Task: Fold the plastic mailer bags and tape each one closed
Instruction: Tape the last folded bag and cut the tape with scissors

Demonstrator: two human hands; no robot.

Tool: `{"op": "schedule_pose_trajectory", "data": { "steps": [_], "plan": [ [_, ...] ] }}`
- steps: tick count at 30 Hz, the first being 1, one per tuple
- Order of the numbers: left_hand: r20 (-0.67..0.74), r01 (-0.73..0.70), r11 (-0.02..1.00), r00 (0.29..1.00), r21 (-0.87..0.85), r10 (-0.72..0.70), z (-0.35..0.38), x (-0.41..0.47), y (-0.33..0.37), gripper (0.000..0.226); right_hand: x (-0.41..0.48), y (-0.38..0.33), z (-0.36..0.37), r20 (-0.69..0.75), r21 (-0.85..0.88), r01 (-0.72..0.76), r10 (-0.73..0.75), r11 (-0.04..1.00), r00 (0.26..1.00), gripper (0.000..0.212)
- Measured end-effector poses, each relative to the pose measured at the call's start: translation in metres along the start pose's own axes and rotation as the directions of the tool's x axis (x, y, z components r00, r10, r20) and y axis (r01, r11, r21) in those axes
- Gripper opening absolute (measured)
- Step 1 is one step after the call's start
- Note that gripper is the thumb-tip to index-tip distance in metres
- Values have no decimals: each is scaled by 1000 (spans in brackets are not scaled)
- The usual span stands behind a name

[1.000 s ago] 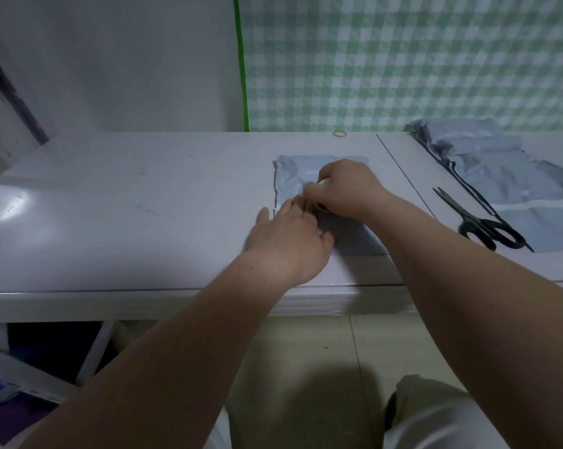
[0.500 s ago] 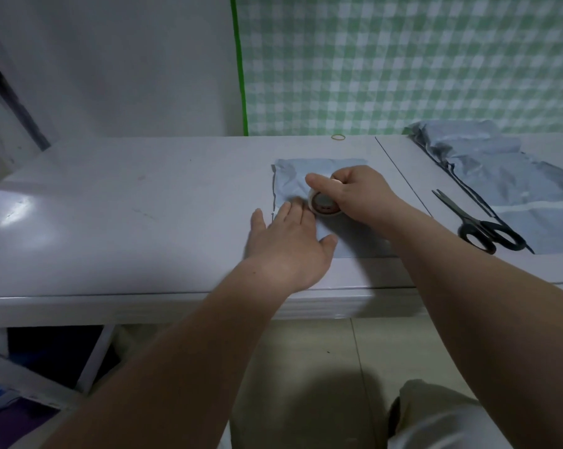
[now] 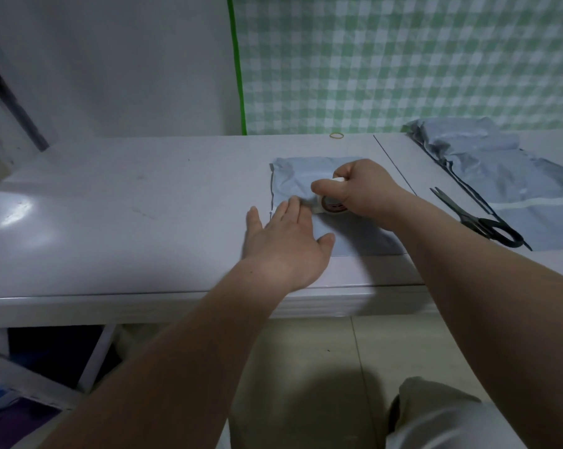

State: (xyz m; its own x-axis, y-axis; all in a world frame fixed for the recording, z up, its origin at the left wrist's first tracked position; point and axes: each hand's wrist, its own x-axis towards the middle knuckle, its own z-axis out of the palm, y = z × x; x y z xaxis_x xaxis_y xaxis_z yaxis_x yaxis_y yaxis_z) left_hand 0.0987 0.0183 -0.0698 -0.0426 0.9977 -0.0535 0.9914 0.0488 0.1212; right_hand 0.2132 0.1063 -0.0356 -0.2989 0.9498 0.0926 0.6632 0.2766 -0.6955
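Head view: left hand [image 3: 285, 241] flat on mailer bag [image 3: 293, 179], right hand [image 3: 359, 189] around tape roll [image 3: 330, 207].

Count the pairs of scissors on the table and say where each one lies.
1. The black scissors lie flat on the table, to the right of the right hand, on the near edge of the pile of mailer bags. More may be hidden under that pile.

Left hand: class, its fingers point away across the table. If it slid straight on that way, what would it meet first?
Probably the tape roll held by the right hand, just ahead of the left hand fingertips on the folded bag; depth is uncertain.
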Motion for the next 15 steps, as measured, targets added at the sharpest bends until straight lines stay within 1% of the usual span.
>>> {"op": "schedule_pose_trajectory", "data": {
  "steps": [4, 7, 9, 12, 15],
  "plan": [
    [25, 6, 1000, 1000, 11, -7, -2, 0, 0, 68, -2, -2, -6, -8, -53, 1, -2, 999, 1000, 30],
    [32, 6, 1000, 999, 9, -7, -2, -1, 0, 68, -2, -3, -8, -38, -131, -9, 4, 991, 999, 38],
    [36, 7, 1000, 999, 5, -7, -3, -1, 0, 68, -1, -2, -8, -53, -178, -27, 18, 984, 998, 39],
    [42, 5, 1000, 999, 0, -5, -3, -1, 1, 68, 1, -2, -7, -70, -233, -47, 32, 971, 997, 35],
    [50, 6, 1000, 999, -11, -5, -4, -1, 0, 68, 0, -1, -4, -96, -240, -35, 12, 970, 995, 22]
  ]
}}
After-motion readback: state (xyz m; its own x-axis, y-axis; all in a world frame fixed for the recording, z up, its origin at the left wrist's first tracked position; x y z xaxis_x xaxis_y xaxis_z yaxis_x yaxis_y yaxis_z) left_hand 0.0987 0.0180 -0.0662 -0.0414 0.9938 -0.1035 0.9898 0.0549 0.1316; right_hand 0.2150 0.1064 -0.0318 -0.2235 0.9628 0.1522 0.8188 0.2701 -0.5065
